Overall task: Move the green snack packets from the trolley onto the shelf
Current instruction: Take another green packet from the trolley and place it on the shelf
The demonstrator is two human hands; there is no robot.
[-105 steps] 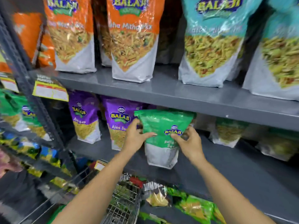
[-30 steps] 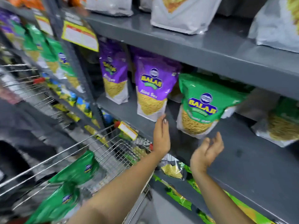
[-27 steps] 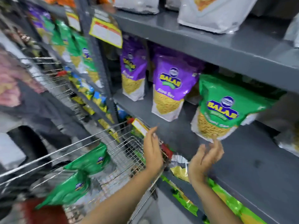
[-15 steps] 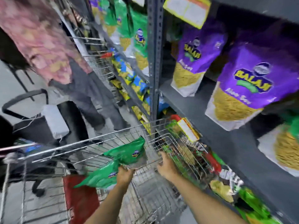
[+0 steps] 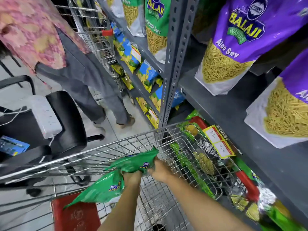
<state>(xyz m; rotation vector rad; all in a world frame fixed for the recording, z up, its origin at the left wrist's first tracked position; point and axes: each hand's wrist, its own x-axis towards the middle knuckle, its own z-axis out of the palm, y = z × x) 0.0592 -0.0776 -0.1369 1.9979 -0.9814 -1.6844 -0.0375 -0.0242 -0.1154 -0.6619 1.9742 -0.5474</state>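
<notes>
Two green snack packets lie in the wire trolley (image 5: 93, 152). Both hands grip the upper green packet (image 5: 135, 163): my left hand (image 5: 132, 178) holds its near edge and my right hand (image 5: 158, 169) holds its right end. A second green packet (image 5: 101, 189) lies lower left, touching my left wrist. The grey shelf (image 5: 236, 114) runs along the right, with purple packets (image 5: 233, 45) standing on it.
A person in a pink patterned top and grey trousers (image 5: 80, 69) stands ahead by the rack. A black chair (image 5: 66, 119) sits left of the trolley. A grey upright post (image 5: 173, 60) divides the shelving. Lower shelves hold blue, yellow and green packets.
My view swung from the shelf down to the trolley. Both hands, which were free after leaving a packet on the shelf, dropped into the trolley and closed on a green packet.
</notes>
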